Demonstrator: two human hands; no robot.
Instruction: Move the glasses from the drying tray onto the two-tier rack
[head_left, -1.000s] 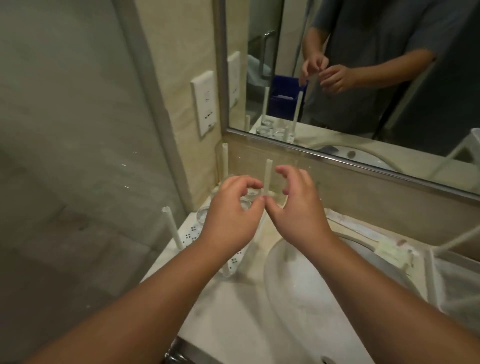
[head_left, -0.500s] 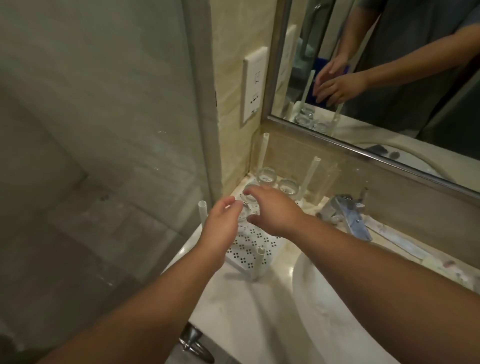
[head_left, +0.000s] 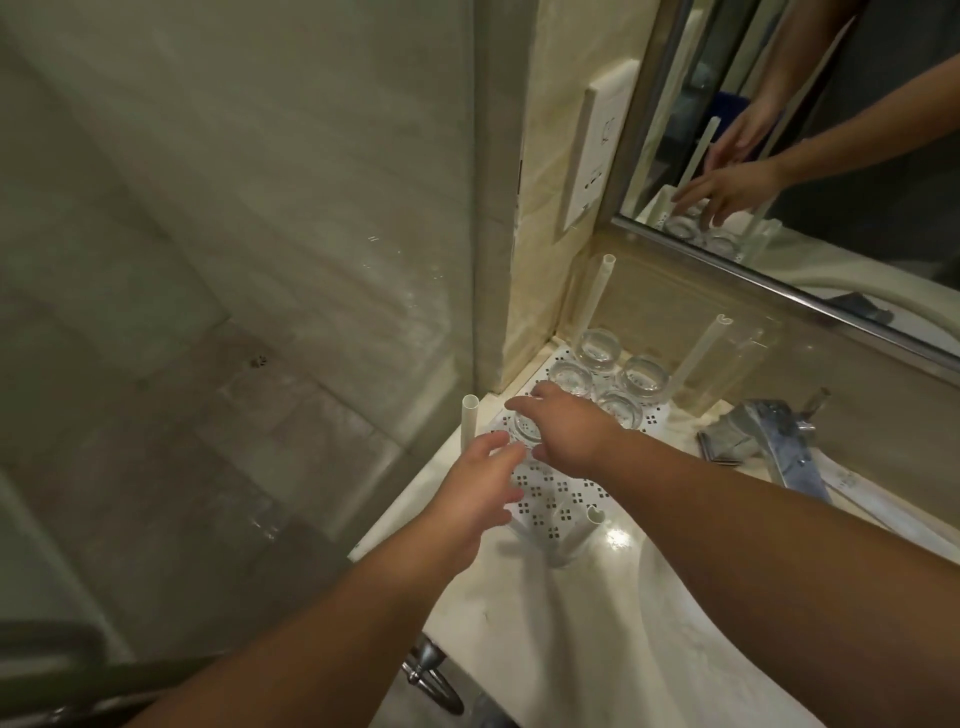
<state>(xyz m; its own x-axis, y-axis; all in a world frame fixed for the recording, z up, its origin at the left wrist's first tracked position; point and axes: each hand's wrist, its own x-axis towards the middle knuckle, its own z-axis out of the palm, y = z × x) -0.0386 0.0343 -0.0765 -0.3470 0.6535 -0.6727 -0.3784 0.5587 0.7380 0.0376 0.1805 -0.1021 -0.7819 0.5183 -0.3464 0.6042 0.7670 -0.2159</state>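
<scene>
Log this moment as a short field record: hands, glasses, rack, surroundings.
left hand: beside the near glass, fingers relaxed, reaching toward it
right hand: fingers curled over the near glass
other glasses: four, clustered at the rack's far end by the wall
rack: white perforated shelf with upright corner posts, on the counter
faucet: right of the rack
mirror: above, reflects both hands

Clear glossy glasses (head_left: 597, 351) stand beyond the right hand (head_left: 569, 434) on a perforated white plastic rack (head_left: 558, 499); the bench (head_left: 561, 613) is polished stone.
</scene>
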